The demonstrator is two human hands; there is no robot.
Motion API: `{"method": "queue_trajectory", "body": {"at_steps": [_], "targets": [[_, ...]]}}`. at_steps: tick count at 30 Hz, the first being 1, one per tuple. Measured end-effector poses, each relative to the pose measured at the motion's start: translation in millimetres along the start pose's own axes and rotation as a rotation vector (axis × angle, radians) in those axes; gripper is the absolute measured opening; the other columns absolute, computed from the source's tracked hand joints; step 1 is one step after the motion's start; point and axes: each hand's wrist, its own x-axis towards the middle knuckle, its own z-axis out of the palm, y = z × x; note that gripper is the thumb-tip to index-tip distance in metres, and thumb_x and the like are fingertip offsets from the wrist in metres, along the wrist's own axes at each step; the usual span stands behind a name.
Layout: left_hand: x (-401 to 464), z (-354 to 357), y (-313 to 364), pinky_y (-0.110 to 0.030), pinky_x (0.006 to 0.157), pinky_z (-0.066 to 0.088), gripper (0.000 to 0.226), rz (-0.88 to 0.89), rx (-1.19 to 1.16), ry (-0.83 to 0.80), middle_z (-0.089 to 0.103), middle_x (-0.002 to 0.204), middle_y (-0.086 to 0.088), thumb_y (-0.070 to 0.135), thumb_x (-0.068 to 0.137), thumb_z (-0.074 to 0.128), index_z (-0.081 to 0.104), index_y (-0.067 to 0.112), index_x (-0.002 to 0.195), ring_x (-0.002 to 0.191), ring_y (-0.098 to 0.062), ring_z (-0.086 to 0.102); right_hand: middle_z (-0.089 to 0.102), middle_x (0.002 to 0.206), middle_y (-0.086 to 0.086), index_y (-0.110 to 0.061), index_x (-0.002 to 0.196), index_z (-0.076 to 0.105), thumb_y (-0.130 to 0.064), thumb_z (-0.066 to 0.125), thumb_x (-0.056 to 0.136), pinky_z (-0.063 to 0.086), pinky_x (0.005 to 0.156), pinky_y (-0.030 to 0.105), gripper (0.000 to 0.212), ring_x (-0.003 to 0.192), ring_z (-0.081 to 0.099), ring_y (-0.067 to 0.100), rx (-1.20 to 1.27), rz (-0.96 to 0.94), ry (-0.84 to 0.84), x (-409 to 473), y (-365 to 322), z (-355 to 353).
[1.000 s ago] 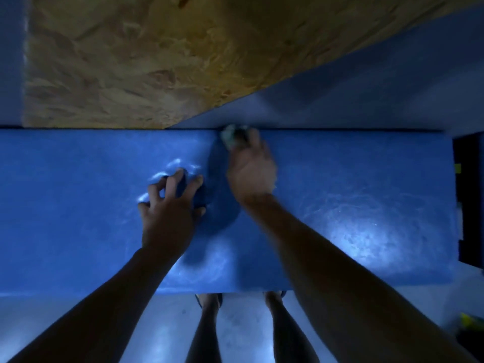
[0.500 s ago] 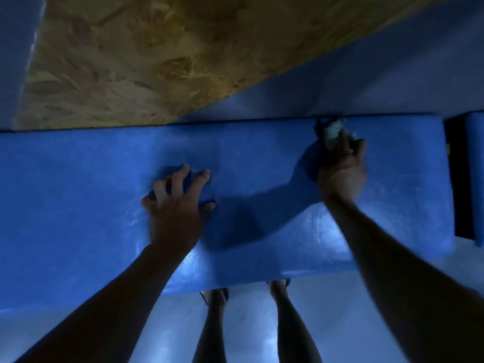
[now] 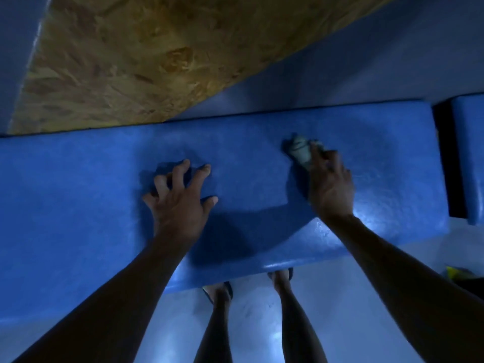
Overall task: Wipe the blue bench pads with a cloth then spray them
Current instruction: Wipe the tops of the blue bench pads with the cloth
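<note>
Wiping looked under way: the right hand (image 3: 330,189) gripped the pale cloth (image 3: 300,151) near the blue pad's (image 3: 78,195) far edge, the left hand (image 3: 179,199) braced with spread fingers on the surface; firm, overlapping strokes would suit.

A long blue bench pad (image 3: 78,205) runs across the head view, its surface textured and glossy where light catches the near edge; a pale crumpled cloth (image 3: 300,152) lies on it toward the right, under the right hand (image 3: 331,191); the left hand (image 3: 180,203) rests on the pad near its middle, fingers spread; a second blue pad (image 3: 468,158) sits just beyond a dark gap at far right; two feet stand on the pale floor (image 3: 251,315) below.
</note>
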Motion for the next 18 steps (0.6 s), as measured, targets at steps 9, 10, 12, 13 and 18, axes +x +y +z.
{"method": "queue_trajectory", "body": {"at_steps": [9,10,12,13,18], "targets": [[0,-1,-1,-0.052,0.089,0.033,0.065,0.005,0.038,-0.060,0.021,0.156,0.007,0.051,0.087,0.063,0.031,0.049,0.143,0.122,-0.033,0.028,0.054,0.122,0.013,-0.012,0.150,0.044,-0.017,0.043,0.085,0.047,0.073,0.040,0.064,0.088,0.055,0.032,0.171,-0.061,-0.063,-97,-150,25],[0,-2,-2,-0.052,0.089,0.033,0.065,0.005,0.038,-0.073,0.019,0.157,0.007,0.049,0.088,0.063,0.029,0.050,0.144,0.123,-0.034,0.027,0.055,0.122,0.010,-0.014,0.150,0.044,-0.017,0.045,0.086,0.046,0.072,0.039,0.064,0.087,0.055,0.029,0.179,-0.179,-0.097,-108,-150,23],[-1,-3,-2,-0.053,0.089,0.033,0.063,0.008,0.022,-0.066,0.020,0.155,0.008,0.052,0.088,0.062,0.031,0.049,0.142,0.123,-0.034,0.028,0.057,0.121,0.007,-0.018,0.150,0.044,-0.018,0.052,0.089,0.046,0.073,0.039,0.061,0.087,0.056,0.028,0.158,-0.391,-0.123,-106,-118,17],[-1,-3,0,-0.053,0.089,0.033,0.062,0.006,0.006,-0.060,0.022,0.154,0.008,0.054,0.087,0.062,0.033,0.049,0.141,0.124,-0.034,0.029,0.058,0.121,0.008,-0.020,0.150,0.044,-0.021,0.057,0.091,0.047,0.073,0.040,0.061,0.087,0.057,0.029,0.120,-0.429,-0.132,-101,-93,16],[0,-3,6,-0.054,0.091,0.033,0.060,-0.034,0.006,-0.067,0.022,0.153,0.008,0.055,0.086,0.064,0.035,0.048,0.138,0.125,-0.033,0.028,0.048,0.126,0.015,-0.025,0.152,0.037,-0.017,0.054,0.092,0.052,0.071,0.047,0.063,0.090,0.058,0.043,0.078,0.176,-0.047,-72,28,-10]]}}
